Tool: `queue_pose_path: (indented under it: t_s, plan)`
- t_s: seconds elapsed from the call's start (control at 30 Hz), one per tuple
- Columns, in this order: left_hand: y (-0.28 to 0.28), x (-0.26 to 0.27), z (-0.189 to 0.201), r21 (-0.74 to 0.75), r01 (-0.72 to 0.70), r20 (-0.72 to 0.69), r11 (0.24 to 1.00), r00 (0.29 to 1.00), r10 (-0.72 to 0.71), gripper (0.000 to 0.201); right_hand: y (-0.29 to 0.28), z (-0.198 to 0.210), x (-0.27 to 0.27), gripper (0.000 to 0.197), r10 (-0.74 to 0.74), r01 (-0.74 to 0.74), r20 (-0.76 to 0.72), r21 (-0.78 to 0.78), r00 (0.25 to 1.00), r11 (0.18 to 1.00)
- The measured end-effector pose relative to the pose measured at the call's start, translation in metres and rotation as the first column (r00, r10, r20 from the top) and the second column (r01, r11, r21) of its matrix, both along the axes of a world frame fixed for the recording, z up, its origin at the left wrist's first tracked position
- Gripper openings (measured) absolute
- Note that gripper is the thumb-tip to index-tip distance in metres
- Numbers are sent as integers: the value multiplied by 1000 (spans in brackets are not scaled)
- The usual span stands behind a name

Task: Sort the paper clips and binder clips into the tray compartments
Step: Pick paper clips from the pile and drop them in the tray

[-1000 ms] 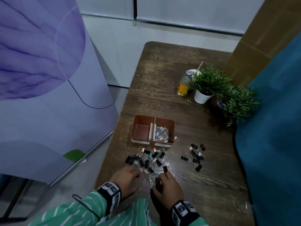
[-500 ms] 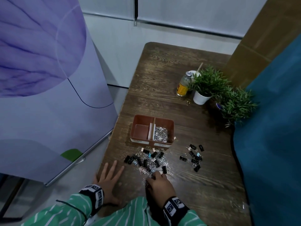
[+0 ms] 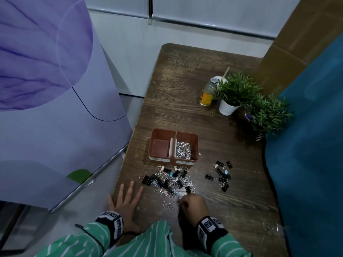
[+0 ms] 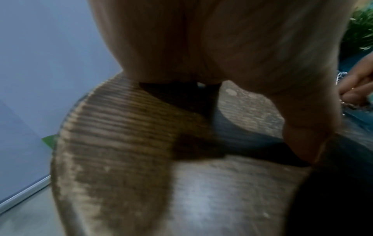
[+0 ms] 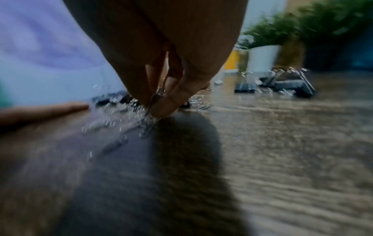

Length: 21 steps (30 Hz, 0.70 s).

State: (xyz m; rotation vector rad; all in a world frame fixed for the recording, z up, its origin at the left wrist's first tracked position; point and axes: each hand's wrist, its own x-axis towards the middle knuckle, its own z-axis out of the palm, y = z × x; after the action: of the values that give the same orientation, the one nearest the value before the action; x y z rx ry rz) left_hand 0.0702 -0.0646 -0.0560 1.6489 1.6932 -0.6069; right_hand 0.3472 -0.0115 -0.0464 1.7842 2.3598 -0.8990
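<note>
A brown two-compartment tray (image 3: 173,132) stands mid-table; its right half holds silver paper clips (image 3: 183,150), its left half shows only bare floor. In front of it lies a mixed pile of black binder clips (image 3: 166,179) and silver paper clips. A separate group of binder clips (image 3: 221,175) lies to the right. My left hand (image 3: 128,195) rests flat on the table near its left edge, fingers spread. My right hand (image 3: 187,200) is curled at the pile's near edge; in the right wrist view its fingertips (image 5: 161,105) pinch paper clips (image 5: 157,95) against the table.
Two potted plants (image 3: 239,93) and a small bottle with yellow liquid (image 3: 207,93) stand at the back right. A teal cloth (image 3: 306,145) borders the table's right side. A purple panel (image 3: 46,89) stands left of the table. A few loose paper clips (image 3: 168,205) lie near my right hand.
My left hand left the pile, moved left and back, and now lies flat with spread fingers. My right hand stayed at the pile's near edge and closed on paper clips.
</note>
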Motion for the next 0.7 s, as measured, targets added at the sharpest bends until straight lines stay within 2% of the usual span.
queue_pose_path:
  t_s: [0.1, 0.2, 0.33, 0.43, 0.57, 0.7]
  plan:
    - [8, -3, 0, 36, 15, 15, 999, 1000, -15, 155, 10, -5, 8, 18, -256, 244, -155, -94, 954, 965]
    - [27, -3, -1, 44, -30, -1, 999, 1000, 30, 160, 21, 8, 12, 24, -389, 350, -270, -182, 881, 919]
    - [44, 5, -4, 34, -117, 2, 993, 993, 117, 164, 45, 32, 14, 16, -495, 443, -403, -221, 770, 869]
    - [46, 7, -4, 9, -123, -23, 992, 992, 123, 163, 67, 54, 13, 19, -562, 508, -485, -253, 670, 824]
    - [48, 7, -4, -7, -127, -21, 992, 992, 127, 161, 104, 77, 11, 15, -566, 557, -547, -206, 616, 805]
    - [49, 7, -5, -9, -127, -24, 992, 992, 126, 161, 138, 82, 6, 11, -594, 626, -576, -173, 562, 761]
